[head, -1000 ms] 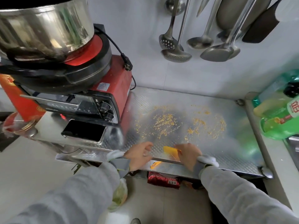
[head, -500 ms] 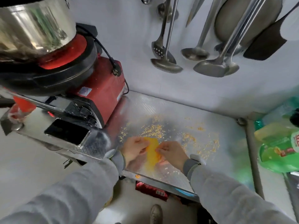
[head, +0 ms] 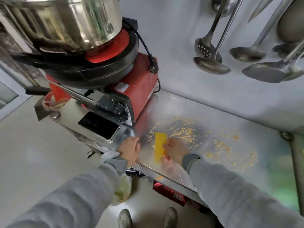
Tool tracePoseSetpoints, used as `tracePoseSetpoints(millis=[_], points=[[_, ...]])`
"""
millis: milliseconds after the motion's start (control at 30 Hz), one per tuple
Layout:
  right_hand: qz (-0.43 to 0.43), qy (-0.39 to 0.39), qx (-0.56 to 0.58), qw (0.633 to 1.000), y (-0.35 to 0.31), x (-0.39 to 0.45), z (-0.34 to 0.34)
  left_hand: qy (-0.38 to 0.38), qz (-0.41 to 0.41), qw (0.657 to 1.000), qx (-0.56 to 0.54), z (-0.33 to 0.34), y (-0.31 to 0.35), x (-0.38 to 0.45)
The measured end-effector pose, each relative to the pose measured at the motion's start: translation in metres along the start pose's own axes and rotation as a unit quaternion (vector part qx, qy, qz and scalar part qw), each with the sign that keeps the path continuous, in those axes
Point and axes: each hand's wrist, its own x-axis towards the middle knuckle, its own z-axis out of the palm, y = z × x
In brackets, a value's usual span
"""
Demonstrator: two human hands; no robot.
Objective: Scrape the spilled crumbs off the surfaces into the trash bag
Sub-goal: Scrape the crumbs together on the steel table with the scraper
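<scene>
From the head view, your right hand (head: pixel 175 151) pinches a yellow scraper (head: pixel 159 146) by its right edge, the blade lying flat on the steel worktop (head: pixel 246 142) near the front edge. Your left hand (head: pixel 130 149) rests at the front edge just left of the scraper, fingers curled; you cannot tell whether it holds the white bag (head: pixel 122 188) that hangs below it, under your left sleeve (head: pixel 69 199). The crumbs (head: pixel 185 134) lie scattered over the worktop: a thick patch just behind and right of the scraper, a few to its left, and a looser trail running towards the right end.

A red appliance (head: pixel 139 89) stands on the left end of the worktop, close to the crumbs, with a black pan (head: pixel 79 69) and a steel pot (head: pixel 69 25) stacked on it; its black cord (head: pixel 146 50) hangs down the back. A dark phone (head: pixel 98 125) lies at the front left corner beside it. Ladles (head: pixel 212 63) hang on the wall above the back edge. Your shoes (head: pixel 125 218) show on the floor below.
</scene>
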Motion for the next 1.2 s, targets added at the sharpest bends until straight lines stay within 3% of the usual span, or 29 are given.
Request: tracePoseSetpoints(millis=[200,367,500,633,867,1000,1200], points=[[0.007,0.005,-0.048,0.999,-0.033,0.029,0.066,-0.123,0.062,0.977,0.165,-0.010,-0.052,0.011],[0.045,0.020,-0.068,0.996,-0.041,0.049,0.102,-0.153,0.114,0.967,0.167,-0.010,-0.064,0.024],[0.097,0.067,-0.073,0.990,-0.035,0.053,0.085,-0.148,0.157,0.964,0.153,-0.014,-0.053,0.029],[0.174,0.119,-0.074,0.975,0.012,0.043,0.047,-0.172,0.198,0.954,0.146,-0.006,-0.030,0.035],[0.252,0.204,-0.056,0.944,0.065,-0.001,-0.008,-0.179,0.203,0.951,0.151,0.007,0.002,0.037],[0.193,0.218,-0.070,0.954,0.037,-0.006,-0.007,-0.211,0.172,0.947,0.169,0.001,0.003,0.044],[0.057,0.121,-0.083,0.988,-0.015,0.037,0.033,-0.164,0.117,0.961,0.191,-0.007,-0.008,0.048]])
